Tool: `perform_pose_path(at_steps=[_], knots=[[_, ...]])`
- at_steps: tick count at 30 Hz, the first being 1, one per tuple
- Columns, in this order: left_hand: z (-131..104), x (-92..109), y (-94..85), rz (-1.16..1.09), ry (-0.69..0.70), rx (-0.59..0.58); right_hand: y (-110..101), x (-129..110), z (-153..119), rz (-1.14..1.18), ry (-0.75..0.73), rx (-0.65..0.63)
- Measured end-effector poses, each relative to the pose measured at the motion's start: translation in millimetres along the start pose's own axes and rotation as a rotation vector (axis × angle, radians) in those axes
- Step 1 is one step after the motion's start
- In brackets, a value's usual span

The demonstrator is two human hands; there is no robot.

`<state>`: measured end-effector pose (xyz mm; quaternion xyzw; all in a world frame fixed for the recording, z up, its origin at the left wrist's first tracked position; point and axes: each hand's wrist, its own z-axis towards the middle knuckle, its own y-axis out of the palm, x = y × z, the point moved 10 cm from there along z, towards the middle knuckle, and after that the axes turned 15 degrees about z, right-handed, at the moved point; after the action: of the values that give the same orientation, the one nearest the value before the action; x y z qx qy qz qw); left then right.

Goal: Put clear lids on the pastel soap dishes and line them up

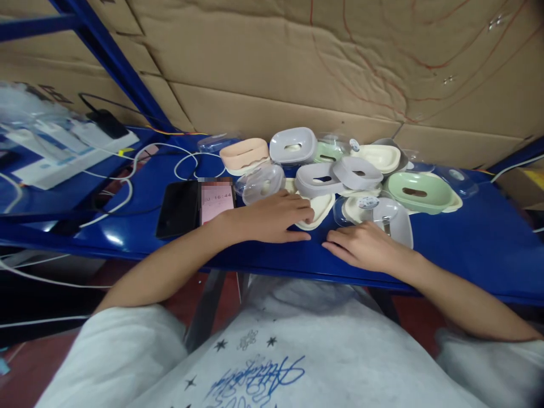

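My left hand (280,218) lies over a cream oval tray (322,208), its fingers bent onto it and its thumb stretched out. Low on the blue table, my right hand (368,245) rests with fingers loosely bent, holding nothing visible. Just behind it are a clear lid (346,211) with a sticker and a grey oval box (402,224). More soap-dish-like pieces crowd around: a green box (420,191), a peach box (244,154), grey boxes (293,144) with slotted bottoms, and another cream tray (376,157). A clear cover (263,184) sits beside my left hand.
Left of the pieces lie a black phone (177,208) and a phone with a lit pink screen (216,201). White cables (131,170) loop across the blue table (488,243). A white rack (72,150) stands far left. Cardboard (276,68) forms the back wall.
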<state>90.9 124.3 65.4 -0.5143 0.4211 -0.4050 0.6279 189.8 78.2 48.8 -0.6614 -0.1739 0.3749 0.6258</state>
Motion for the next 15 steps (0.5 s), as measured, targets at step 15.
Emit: perform_pose_path(at_steps=[15], knots=[[0.7, -24.8, -20.6, 0.072, -0.169, 0.252, -19.6, -24.7, -4.6, -0.041, -0.282, 0.272]])
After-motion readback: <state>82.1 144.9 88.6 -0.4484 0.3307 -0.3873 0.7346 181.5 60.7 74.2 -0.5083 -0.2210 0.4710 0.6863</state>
